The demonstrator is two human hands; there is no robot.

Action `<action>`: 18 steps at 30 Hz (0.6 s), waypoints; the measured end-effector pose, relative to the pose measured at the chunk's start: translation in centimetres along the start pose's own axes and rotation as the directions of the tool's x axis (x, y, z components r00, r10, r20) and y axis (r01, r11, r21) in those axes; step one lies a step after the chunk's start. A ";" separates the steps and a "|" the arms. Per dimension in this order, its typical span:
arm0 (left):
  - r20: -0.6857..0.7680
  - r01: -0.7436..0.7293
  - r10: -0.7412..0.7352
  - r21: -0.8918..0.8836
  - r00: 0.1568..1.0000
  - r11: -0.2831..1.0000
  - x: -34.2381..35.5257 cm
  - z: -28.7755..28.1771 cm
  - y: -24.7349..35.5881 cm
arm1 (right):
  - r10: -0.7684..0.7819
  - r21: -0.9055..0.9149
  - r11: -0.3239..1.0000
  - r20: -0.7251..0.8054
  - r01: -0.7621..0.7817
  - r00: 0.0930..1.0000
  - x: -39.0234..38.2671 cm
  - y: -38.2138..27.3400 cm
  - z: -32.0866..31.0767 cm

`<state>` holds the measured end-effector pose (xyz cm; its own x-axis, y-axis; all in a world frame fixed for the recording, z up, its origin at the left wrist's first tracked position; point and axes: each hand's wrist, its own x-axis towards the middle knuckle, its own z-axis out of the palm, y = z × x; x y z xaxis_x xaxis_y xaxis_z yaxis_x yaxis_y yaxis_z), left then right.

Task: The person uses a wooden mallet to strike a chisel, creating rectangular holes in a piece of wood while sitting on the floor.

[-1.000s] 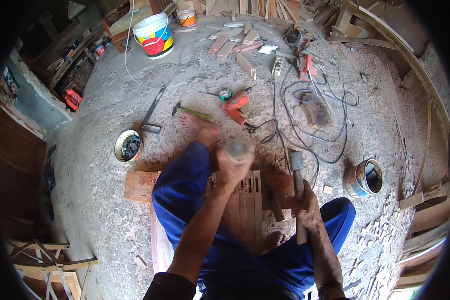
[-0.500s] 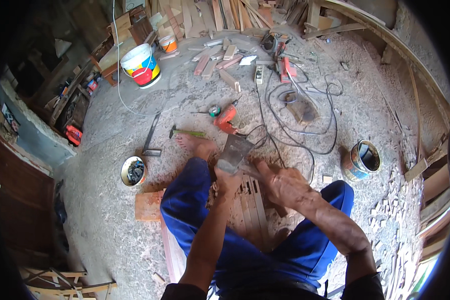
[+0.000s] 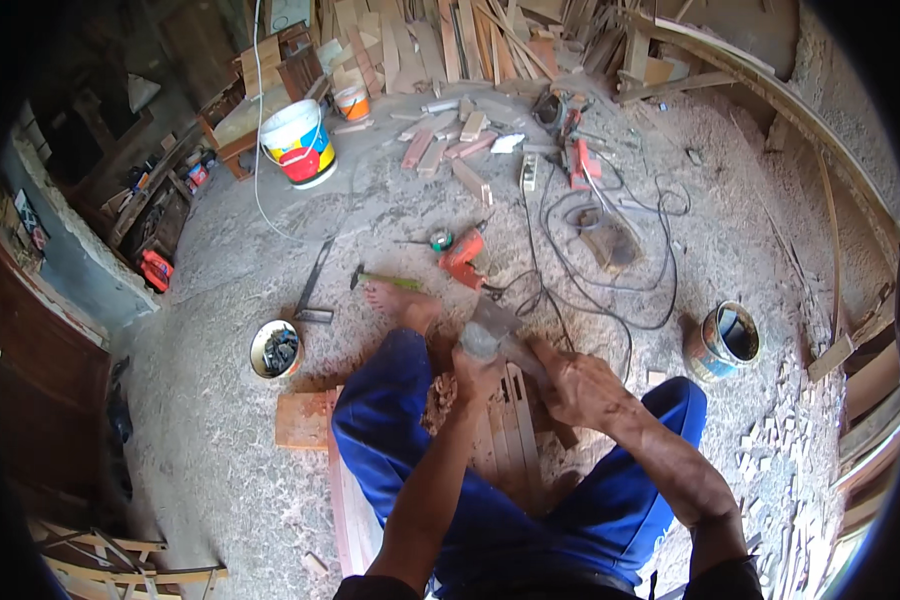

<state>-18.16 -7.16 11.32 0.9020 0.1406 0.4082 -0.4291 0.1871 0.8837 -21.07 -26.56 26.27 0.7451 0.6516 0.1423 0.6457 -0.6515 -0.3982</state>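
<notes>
A broad, flat grey blade with a handle, a hatchet-like tool [image 3: 502, 312], is held in front of me between my knees. My right hand [image 3: 592, 388] is closed around its handle. My left hand [image 3: 478, 376] grips a rounded grey stone-like piece [image 3: 481, 341], which lies against the blade. Beneath the hands, slotted wooden strips [image 3: 513, 425] lie side by side between my legs, with wood shavings [image 3: 443, 397] to their left. A hammer with a green handle [image 3: 390, 281] rests by my bare foot. Beyond the blade lies an orange power drill [image 3: 462, 258].
A tub of small dark parts [image 3: 276, 349] stands left, near a metal square [image 3: 315, 280]. On the right is a pail [image 3: 722, 342]. Black cables [image 3: 670, 290] coil ahead, near a red power tool [image 3: 582, 165]. Farther back are a large paint bucket [image 3: 298, 145] and wood offcuts [image 3: 432, 155].
The view has shifted slightly. The stone-like piece and my left hand have moved up and right over the blade, and the tool has come closer to me.
</notes>
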 end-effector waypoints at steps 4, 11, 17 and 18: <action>-0.174 0.085 -0.201 -0.514 0.964 0.854 0.9 -0.8 -1.6 | -0.040 0.132 0.990 -0.145 0.059 0.989 1.4 -4.9 -6.3; -0.302 0.020 0.004 0.078 0.953 0.997 0.0 1.4 0.0 | 0.156 -0.297 0.952 0.252 -0.077 0.955 1.5 -1.0 -0.4; -0.128 -0.184 0.281 0.497 0.951 0.848 -2.1 1.9 1.0 | 0.041 0.164 0.986 -0.063 -0.031 0.997 -1.1 0.3 -0.4; -0.123 -0.103 0.187 0.491 0.975 0.865 1.5 1.2 0.4 | 0.128 0.162 0.978 0.015 -0.128 0.992 -0.5 -0.3 -0.9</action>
<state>-16.95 -8.00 12.56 0.7932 0.2916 0.5346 -0.4409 -0.3304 0.8345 -21.47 -27.00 27.10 0.8189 0.5688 0.0766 0.5090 -0.6582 -0.5547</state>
